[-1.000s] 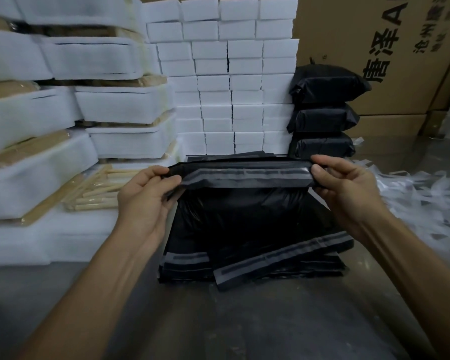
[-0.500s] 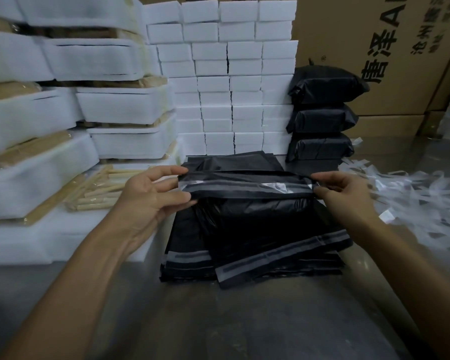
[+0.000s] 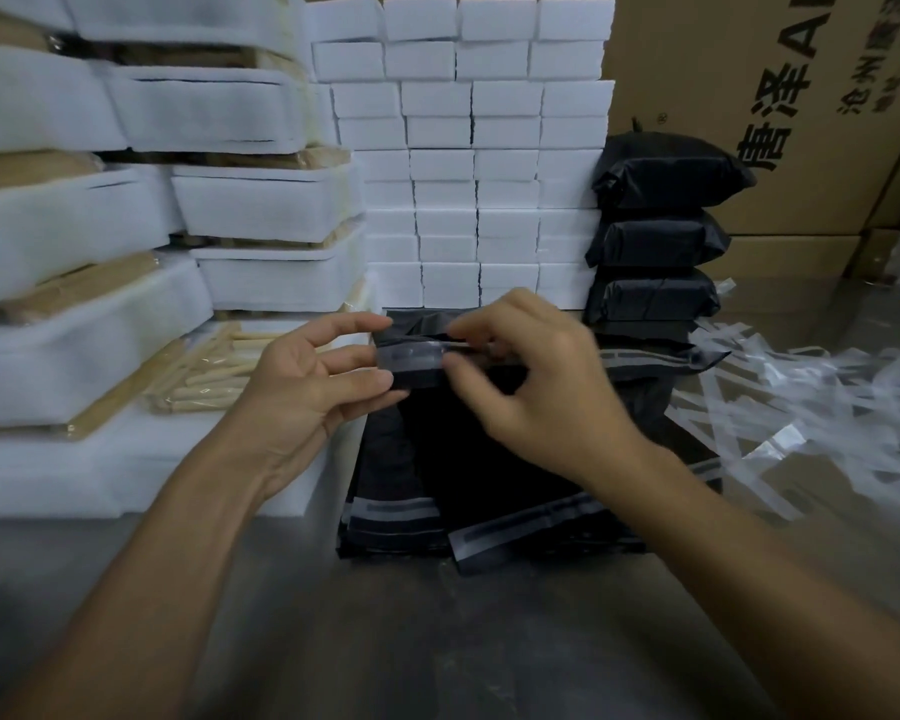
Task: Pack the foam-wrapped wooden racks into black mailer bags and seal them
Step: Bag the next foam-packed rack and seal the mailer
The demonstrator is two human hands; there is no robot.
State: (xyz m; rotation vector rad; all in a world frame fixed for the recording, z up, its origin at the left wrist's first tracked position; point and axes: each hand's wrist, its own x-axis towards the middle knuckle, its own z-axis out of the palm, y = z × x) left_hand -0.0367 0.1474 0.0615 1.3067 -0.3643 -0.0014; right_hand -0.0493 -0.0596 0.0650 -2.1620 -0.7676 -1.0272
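Stacked foam-wrapped wooden racks [image 3: 261, 205] and cardboard boxes [image 3: 801, 96] crowd a grey tabletop [image 3: 437, 641]. At centre, a filled black mailer bag [image 3: 489, 449] rests on flat empty bags. Left hand [image 3: 302, 392] pinches its flap's left end; right hand [image 3: 531, 387] pinches the adhesive strip [image 3: 411, 353], probably peeling liner. Thin, slippery film: best gripped at the flap edge.
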